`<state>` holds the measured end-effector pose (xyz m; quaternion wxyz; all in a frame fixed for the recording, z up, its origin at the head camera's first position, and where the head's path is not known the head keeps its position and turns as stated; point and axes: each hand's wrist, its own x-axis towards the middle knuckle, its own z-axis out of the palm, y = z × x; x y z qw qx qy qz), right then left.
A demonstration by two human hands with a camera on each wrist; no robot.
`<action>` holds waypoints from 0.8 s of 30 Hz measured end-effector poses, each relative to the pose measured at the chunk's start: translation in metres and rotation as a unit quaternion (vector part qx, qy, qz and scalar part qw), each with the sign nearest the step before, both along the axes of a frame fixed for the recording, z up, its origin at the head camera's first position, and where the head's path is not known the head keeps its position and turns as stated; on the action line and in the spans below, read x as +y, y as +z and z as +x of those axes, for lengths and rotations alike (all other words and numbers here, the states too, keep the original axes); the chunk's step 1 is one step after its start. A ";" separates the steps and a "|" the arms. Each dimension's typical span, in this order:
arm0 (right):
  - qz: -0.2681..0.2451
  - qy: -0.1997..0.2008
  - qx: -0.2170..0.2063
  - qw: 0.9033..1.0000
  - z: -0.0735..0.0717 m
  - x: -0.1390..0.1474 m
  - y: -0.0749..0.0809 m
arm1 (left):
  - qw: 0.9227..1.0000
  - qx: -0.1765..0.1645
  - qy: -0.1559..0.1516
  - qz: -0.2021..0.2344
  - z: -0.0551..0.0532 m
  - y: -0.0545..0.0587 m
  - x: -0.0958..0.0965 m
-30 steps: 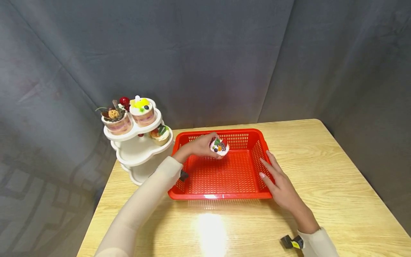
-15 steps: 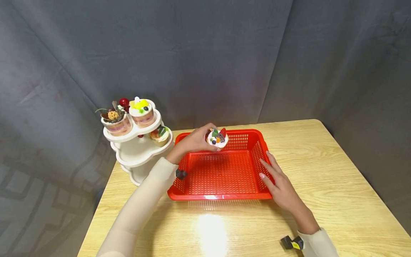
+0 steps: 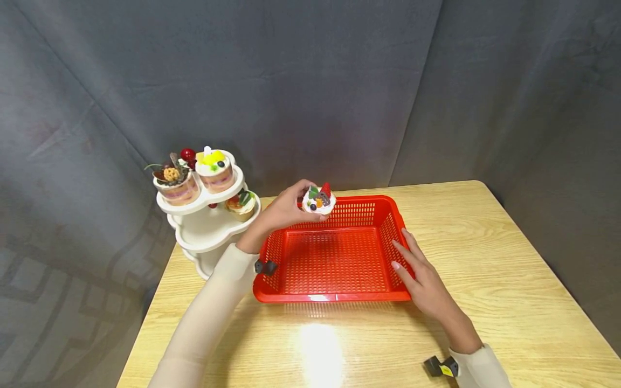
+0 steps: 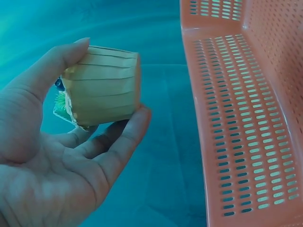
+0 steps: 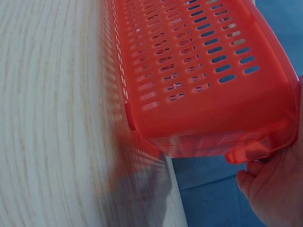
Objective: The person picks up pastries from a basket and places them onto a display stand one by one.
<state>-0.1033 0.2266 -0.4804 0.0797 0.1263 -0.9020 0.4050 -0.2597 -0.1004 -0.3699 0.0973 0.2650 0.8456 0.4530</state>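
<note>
My left hand (image 3: 287, 207) holds a small cupcake (image 3: 318, 203) above the far rim of the red plastic basket (image 3: 335, 264). The cupcake has white cream, a strawberry, a green leaf and berries on top. In the left wrist view, thumb and fingers grip its pale pleated cup (image 4: 102, 87), with the topping turned mostly away. My right hand (image 3: 427, 288) holds the basket's right rim, some of its digits over the inner side. From the right wrist view, other fingers of that hand (image 5: 279, 184) curl at the outside below the rim.
A white tiered stand (image 3: 199, 231) is left of the basket. Its top tier bears a chocolate-topped dessert cup (image 3: 176, 184) and a yellow-topped one (image 3: 214, 170); another cupcake (image 3: 241, 206) sits lower. Grey cloth (image 3: 310, 97) hangs behind the wooden table (image 3: 485, 258).
My left hand has raised the cupcake from inside the basket and moved it back and to the left. The right hand, basket and stand have stayed put.
</note>
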 end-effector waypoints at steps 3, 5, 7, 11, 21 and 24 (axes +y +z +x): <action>-0.002 0.000 -0.001 1.000 0.000 0.000 -0.001 | 1.000 -0.005 0.009 0.015 0.004 0.001 -0.004; -0.003 0.000 -0.001 1.000 0.000 0.000 -0.001 | 1.000 -0.004 0.016 0.022 0.007 0.001 -0.007; -0.004 0.000 0.000 1.000 0.000 0.000 -0.001 | 0.999 -0.002 0.018 0.028 0.010 0.001 -0.009; -0.005 -0.001 0.000 1.000 -0.001 0.000 -0.001 | 0.999 0.010 0.019 0.036 0.016 0.001 -0.015; -0.007 -0.002 0.001 1.000 -0.001 0.000 -0.001 | 0.998 0.025 0.026 0.061 0.035 0.006 -0.037; -0.007 -0.002 0.004 1.000 0.000 0.000 0.000 | 0.997 0.018 0.035 0.064 0.041 0.006 -0.045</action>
